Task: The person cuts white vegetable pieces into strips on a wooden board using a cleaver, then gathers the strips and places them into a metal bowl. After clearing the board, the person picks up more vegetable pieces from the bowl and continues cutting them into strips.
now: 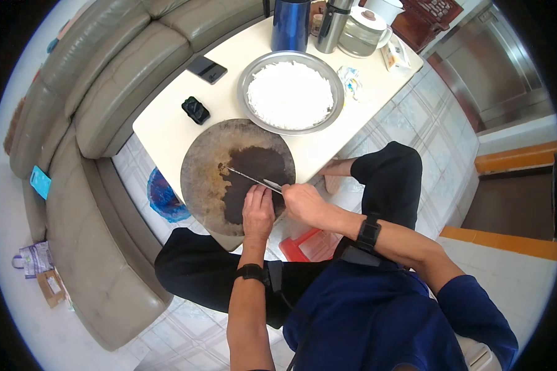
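A cream table (161,133) is carrying a round board (204,161) at seven o'clock and a metal tray (244,103) centrally. A black object (195,110) is resting at nine, a phone (207,70) at ten, a blue container (290,26) at twelve, a lidded pitcher (359,38) at one.

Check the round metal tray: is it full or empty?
Full, or nearly so: white pieces spread across almost all of the tray, leaving mainly its rim bare.
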`<action>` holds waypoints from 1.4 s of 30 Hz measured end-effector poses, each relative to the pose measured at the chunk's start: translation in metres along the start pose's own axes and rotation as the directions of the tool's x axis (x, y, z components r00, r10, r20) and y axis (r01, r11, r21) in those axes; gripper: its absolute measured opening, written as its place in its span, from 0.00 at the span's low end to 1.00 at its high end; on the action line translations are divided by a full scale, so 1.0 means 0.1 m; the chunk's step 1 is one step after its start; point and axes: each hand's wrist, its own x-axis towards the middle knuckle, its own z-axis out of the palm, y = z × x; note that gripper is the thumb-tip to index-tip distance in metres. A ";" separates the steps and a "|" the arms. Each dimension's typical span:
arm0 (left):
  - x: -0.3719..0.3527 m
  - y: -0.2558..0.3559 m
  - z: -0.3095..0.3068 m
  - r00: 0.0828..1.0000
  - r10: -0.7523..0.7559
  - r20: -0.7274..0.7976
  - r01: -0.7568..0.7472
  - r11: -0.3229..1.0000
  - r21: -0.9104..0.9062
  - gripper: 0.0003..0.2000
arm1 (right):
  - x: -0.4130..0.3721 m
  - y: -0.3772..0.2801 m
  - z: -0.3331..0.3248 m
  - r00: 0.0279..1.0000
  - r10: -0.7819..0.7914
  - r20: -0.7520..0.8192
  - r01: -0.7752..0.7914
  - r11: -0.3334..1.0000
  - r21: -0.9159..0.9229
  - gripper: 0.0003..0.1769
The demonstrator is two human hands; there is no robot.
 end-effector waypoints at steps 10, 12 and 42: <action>-0.02 -0.02 0.00 0.998 -0.019 0.056 0.017 0.999 0.034 0.09 | 0.00 -0.05 0.06 0.998 -0.042 -0.040 0.043 0.999 0.008 0.06; -0.01 -0.01 0.00 0.999 -0.013 0.030 0.013 1.000 0.010 0.07 | 0.07 -0.05 0.06 0.988 -0.114 -0.109 0.120 0.991 0.055 0.05; -0.02 -0.03 0.01 1.000 -0.008 -0.013 0.007 1.000 -0.015 0.07 | 0.01 -0.08 0.07 1.000 -0.004 -0.019 0.005 0.999 0.034 0.06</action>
